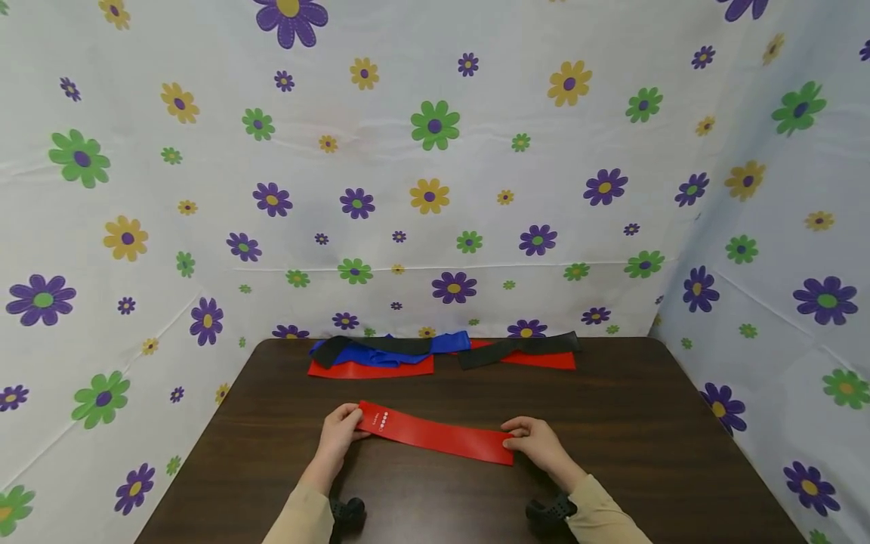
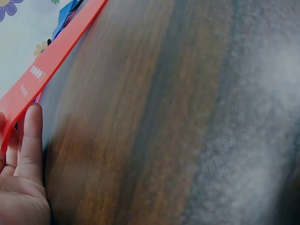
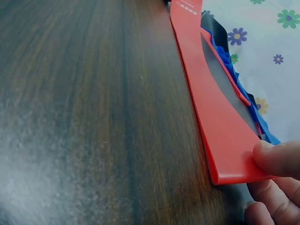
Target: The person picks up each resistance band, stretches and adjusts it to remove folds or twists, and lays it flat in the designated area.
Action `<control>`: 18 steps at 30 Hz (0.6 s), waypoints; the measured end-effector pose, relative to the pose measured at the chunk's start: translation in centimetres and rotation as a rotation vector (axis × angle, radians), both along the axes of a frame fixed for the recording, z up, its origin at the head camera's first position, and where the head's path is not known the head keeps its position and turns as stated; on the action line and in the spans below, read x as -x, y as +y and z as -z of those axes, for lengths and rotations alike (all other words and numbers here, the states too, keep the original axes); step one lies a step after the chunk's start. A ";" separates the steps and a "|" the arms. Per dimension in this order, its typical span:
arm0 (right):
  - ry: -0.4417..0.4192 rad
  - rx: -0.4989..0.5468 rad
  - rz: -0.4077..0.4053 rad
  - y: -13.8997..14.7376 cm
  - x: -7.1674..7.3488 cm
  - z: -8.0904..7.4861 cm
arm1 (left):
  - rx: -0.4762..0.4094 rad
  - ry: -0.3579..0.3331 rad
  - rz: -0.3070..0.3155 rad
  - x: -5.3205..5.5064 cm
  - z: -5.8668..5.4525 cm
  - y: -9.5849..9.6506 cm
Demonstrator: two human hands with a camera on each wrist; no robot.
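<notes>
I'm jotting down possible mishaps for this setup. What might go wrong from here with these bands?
The red band is held only at its ends, so it could slip or spring away if the left hand or right hand loosens while it is taut.

Behind it, the blue band lies bunched over another red band, so pulling one might drag the other along.
</notes>
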State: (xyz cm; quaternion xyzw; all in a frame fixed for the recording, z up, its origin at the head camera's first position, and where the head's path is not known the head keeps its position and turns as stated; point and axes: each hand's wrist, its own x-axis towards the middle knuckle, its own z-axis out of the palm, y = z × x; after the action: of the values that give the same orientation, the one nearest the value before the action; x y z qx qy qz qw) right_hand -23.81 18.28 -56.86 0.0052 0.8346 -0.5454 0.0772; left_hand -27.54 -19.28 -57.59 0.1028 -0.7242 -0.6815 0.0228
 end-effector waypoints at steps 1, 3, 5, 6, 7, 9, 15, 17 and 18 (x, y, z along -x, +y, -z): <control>-0.003 -0.015 0.009 0.0 0.1 -0.1 | -0.006 0.000 0.002 0.0 0.0 0.0; -0.004 -0.038 0.020 -0.1 0.1 -0.1 | -0.018 0.002 0.009 -0.1 -0.1 -0.1; -0.004 -0.052 0.016 -0.2 0.1 -0.1 | -0.021 0.005 0.008 -0.3 -0.2 -0.3; -0.005 -0.055 0.012 -0.3 0.1 -0.1 | -0.023 0.004 0.003 -0.4 -0.2 -0.4; -0.008 -0.055 0.006 -0.3 0.1 -0.1 | -0.027 0.000 -0.004 -0.5 -0.3 -0.5; -0.002 -0.059 -0.009 -0.5 0.1 0.0 | -0.023 0.000 -0.011 -0.6 -0.5 -0.7; 0.040 -0.048 -0.029 -0.2 0.0 -0.4 | -0.058 -0.003 0.039 -0.4 -0.4 -0.8; 0.043 -0.027 -0.041 0.0 0.1 -0.7 | -0.078 -0.025 0.074 -0.3 -0.4 -0.9; 0.038 -0.015 -0.052 0.1 0.2 -0.9 | -0.088 -0.038 0.087 -0.2 -0.4 -1.0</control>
State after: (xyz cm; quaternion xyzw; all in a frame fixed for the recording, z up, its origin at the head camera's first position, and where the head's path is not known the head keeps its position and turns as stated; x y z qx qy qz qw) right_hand -24.00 18.41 -55.97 -0.0263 0.8398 -0.5371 0.0754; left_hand -27.31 -20.29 -57.21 0.0848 -0.6975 -0.7111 -0.0252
